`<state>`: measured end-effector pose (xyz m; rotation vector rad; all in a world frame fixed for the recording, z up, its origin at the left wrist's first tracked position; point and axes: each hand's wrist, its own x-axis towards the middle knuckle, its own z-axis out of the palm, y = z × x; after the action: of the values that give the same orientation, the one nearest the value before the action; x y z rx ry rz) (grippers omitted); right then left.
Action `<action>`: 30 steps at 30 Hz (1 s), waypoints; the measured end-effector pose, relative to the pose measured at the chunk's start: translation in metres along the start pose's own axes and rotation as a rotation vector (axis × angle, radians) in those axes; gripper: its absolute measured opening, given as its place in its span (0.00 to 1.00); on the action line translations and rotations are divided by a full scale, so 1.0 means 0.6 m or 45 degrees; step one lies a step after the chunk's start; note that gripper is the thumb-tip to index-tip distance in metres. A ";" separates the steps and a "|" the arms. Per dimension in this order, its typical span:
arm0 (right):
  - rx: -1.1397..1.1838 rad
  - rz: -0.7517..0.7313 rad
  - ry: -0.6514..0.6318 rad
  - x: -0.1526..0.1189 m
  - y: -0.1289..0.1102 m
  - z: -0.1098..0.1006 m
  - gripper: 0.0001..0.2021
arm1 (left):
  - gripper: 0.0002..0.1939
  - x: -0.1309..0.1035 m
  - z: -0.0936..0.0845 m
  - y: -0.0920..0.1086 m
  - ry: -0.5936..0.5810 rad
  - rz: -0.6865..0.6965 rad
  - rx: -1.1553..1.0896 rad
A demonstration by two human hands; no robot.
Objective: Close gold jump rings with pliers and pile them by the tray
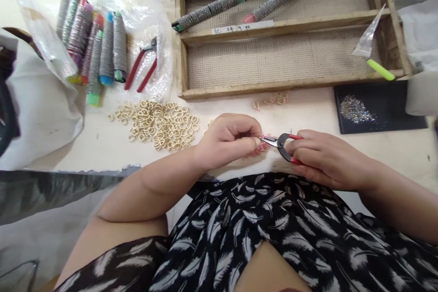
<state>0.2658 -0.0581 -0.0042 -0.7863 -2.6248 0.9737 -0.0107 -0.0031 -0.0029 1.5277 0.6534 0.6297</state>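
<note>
Cream-coloured tabletop spreads beneath your forearms, and beyond your hands lies the mesh-bottomed wooden tray, two silvery wound rods in its far compartment. A black board bearing glittery chips sits to its right; more wound rods lie on plastic to its left, with spare red-handled pliers beside them. You have the second pair of pliers near your body, pointing left. Smaller again are the heaped gold twisted rings and the pinkish-red beads just below your work. Smallest is the small piece at your fingertips, right at the plier tips; its shape is mostly hidden. With so little of it showing, a slip of the tips could nip your thumb or bend the piece, and a loosened pinch could drop it among the beads. Your left hand has thumb and forefinger pressed together on it; your right hand curls round the red grips, which stand slightly spread. Whether the tips actually bite, you cannot tell from here.
</note>
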 end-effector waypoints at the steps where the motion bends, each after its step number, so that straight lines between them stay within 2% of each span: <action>1: 0.009 0.000 -0.005 0.000 0.000 0.000 0.17 | 0.09 0.001 -0.001 0.001 -0.002 -0.010 0.005; 20: 0.110 -0.039 -0.047 -0.002 0.002 0.003 0.17 | 0.10 0.002 -0.005 -0.003 -0.063 -0.058 0.121; 26: 0.201 -0.047 0.041 -0.011 0.006 0.014 0.17 | 0.11 0.002 -0.006 -0.004 -0.071 -0.017 0.157; 30: 0.224 -0.024 -0.006 -0.007 0.003 0.005 0.16 | 0.10 0.001 -0.003 -0.003 -0.040 -0.062 0.096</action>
<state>0.2686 -0.0611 -0.0078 -0.7164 -2.5027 1.1826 -0.0117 -0.0013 -0.0049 1.5835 0.6952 0.5483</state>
